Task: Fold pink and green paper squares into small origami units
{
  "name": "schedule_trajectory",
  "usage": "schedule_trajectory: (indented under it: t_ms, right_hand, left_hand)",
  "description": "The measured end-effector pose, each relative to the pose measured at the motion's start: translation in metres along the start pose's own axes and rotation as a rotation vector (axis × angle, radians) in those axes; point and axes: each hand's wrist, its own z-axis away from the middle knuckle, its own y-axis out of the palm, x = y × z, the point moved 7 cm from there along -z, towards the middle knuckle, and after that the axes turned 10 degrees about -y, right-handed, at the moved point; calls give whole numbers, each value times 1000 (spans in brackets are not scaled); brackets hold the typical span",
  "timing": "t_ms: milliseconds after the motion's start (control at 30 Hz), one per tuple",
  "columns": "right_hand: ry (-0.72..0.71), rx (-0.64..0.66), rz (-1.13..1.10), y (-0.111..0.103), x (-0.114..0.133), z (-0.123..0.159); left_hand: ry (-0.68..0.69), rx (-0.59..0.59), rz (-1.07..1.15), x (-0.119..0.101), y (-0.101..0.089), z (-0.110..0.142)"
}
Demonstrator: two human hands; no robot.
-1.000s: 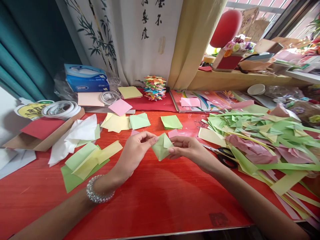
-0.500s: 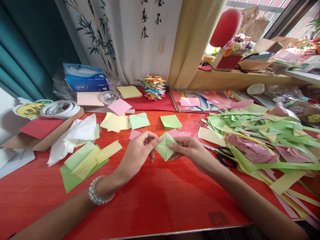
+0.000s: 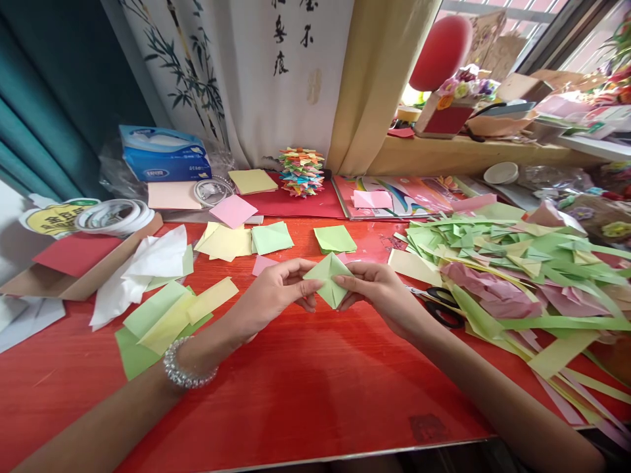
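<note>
A small folded light-green paper (image 3: 329, 279) hangs just above the red table (image 3: 305, 387), pinched from both sides. My left hand (image 3: 276, 292) grips its left corner with thumb and fingers closed. My right hand (image 3: 377, 289) pinches its right side the same way. A bead bracelet (image 3: 185, 368) sits on my left wrist. Behind the hands lie small stacks of green (image 3: 335, 238), yellow (image 3: 224, 242) and pink (image 3: 233, 210) paper squares.
A heap of green, yellow and pink paper strips (image 3: 513, 269) covers the right side, with black scissors (image 3: 441, 303) at its edge. Loose sheets and white tissue (image 3: 158, 263) lie at left, beside tape rolls (image 3: 116, 215), a tissue box (image 3: 162, 154) and a colourful paper stack (image 3: 300, 172).
The green paper has been turned and flattened between my fingers, from a puffed pocket shape to a diamond with a flap. Both hands shifted slightly right.
</note>
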Motion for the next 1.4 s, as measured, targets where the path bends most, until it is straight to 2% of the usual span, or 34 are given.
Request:
schedule_trajectory:
  t_ms: [267, 433, 767, 967, 1200, 1400]
  right_hand:
    - [-12, -16, -22, 0, 0, 0]
    - [-19, -50, -66, -4, 1, -1]
    - [-21, 9, -42, 0, 2, 0]
    - [-31, -3, -31, 0, 4, 0]
    - [-1, -17, -210, -1, 3, 2]
    - [1, -11, -226, -1, -1, 2]
  left_hand:
    - [-27, -103, 42, 7, -7, 0]
    - [9, -52, 91, -1, -4, 2]
    - [52, -158, 77, 3, -9, 1]
    - [-6, -95, 79, 5, -4, -1]
    - [32, -154, 162, 4, -9, 4]
    - [79, -124, 121, -4, -7, 9]
